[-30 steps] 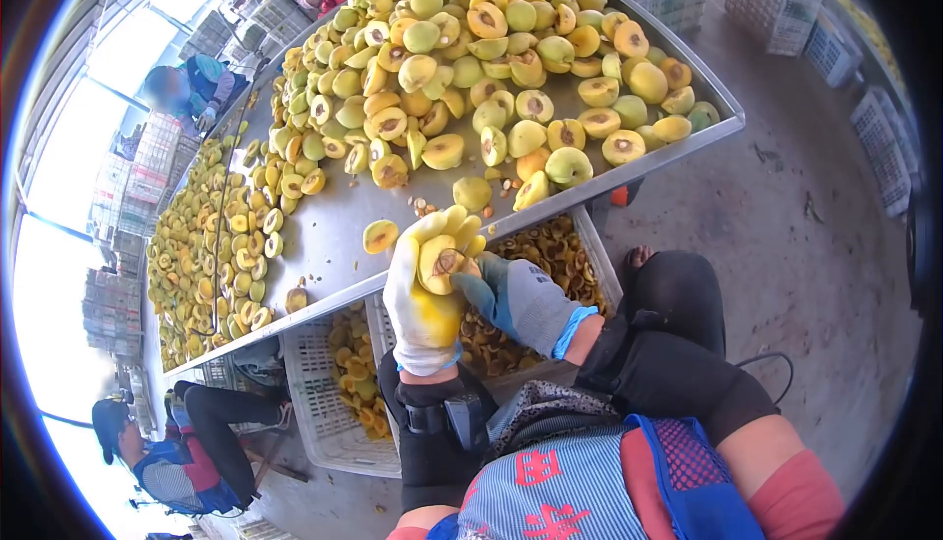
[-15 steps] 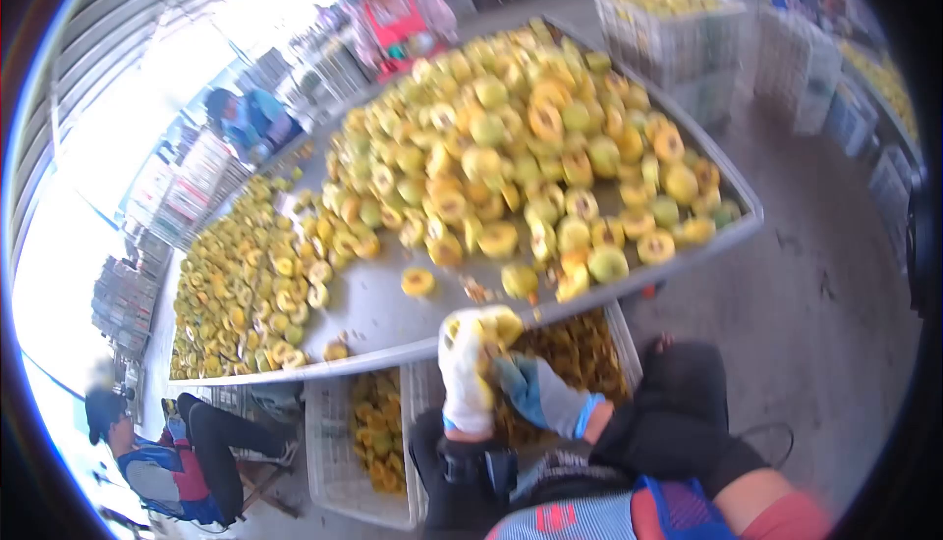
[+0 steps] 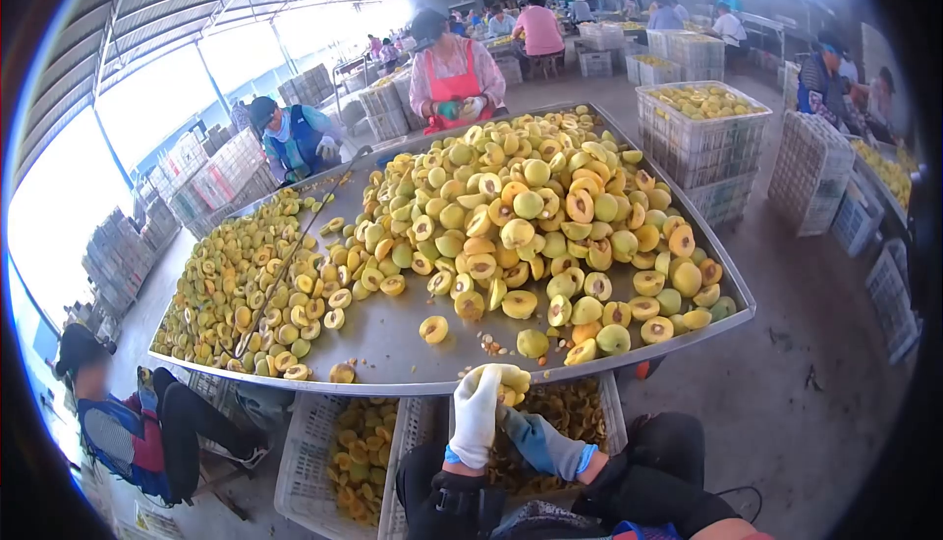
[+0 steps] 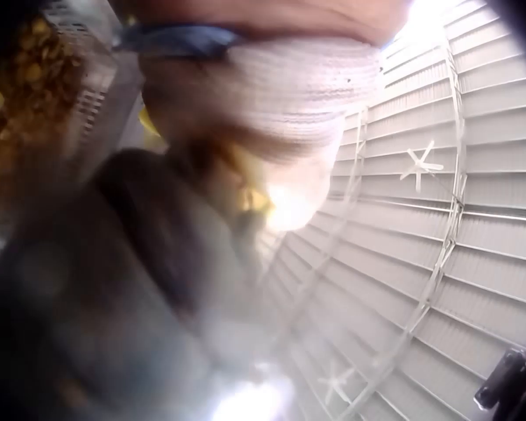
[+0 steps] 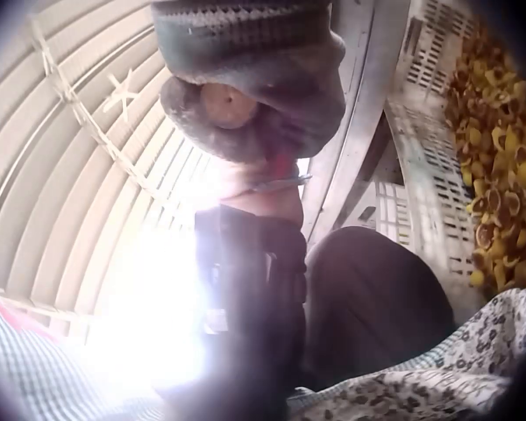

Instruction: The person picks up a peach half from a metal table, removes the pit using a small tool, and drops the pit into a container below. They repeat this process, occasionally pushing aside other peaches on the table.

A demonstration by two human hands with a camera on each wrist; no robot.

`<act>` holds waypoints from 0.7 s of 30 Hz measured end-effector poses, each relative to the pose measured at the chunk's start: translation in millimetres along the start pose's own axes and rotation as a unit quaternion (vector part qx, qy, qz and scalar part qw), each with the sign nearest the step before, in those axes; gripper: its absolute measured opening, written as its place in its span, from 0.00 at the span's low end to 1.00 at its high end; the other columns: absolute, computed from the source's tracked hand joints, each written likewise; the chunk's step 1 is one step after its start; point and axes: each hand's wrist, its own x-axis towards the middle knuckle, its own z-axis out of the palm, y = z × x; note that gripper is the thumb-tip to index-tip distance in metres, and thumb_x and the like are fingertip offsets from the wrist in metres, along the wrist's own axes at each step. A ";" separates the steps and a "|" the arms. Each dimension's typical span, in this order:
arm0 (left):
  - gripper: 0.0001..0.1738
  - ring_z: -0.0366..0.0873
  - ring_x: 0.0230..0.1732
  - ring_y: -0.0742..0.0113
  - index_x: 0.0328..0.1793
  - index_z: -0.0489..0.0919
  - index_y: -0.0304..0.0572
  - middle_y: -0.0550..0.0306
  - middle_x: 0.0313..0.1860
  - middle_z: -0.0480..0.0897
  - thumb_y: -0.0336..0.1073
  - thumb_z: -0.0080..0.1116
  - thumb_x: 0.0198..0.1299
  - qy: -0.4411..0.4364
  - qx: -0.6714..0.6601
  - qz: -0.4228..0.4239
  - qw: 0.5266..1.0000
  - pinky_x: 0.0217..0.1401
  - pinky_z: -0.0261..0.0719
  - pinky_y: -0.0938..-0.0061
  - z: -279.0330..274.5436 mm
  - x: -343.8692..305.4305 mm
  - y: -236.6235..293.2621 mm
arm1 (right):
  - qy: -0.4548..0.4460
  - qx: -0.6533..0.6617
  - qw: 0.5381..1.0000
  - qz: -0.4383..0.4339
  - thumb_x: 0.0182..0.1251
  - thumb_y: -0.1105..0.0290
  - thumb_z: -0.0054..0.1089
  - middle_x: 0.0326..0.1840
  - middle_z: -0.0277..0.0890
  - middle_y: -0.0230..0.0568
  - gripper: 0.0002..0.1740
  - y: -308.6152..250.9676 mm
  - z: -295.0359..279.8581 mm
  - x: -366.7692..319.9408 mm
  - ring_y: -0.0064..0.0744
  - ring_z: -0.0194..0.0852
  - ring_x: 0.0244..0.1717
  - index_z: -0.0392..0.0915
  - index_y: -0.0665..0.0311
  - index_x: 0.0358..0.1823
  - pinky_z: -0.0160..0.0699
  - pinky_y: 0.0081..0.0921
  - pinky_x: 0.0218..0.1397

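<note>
Curling round yellow fruit, the left hand, in a white knit glove, grips it just off the near rim of the metal table. The right hand, in a grey-blue glove, lies just beside it to the right; what its fingers pinch, if anything, cannot be told. Smooth metal shows between the raised near rim and the heap of cut fruit, with open floor to the right. Which way the held fruit's long axis points is unclear; its surface looks rounded. Below the rim stand latticed plastic crates, holding wrinkled, darker yellow-brown pieces.
</note>
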 end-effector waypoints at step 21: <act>0.22 0.84 0.50 0.55 0.56 0.81 0.28 0.44 0.51 0.86 0.43 0.60 0.70 0.352 0.474 0.148 0.793 0.55 0.80 0.65 -176.9 0.8 40.3 | -0.159 0.235 0.899 0.333 0.71 0.25 0.42 0.17 0.53 0.16 0.33 -20.3 -23.3 -15.8 0.11 0.44 0.13 0.72 0.48 0.38 0.45 0.14 0.14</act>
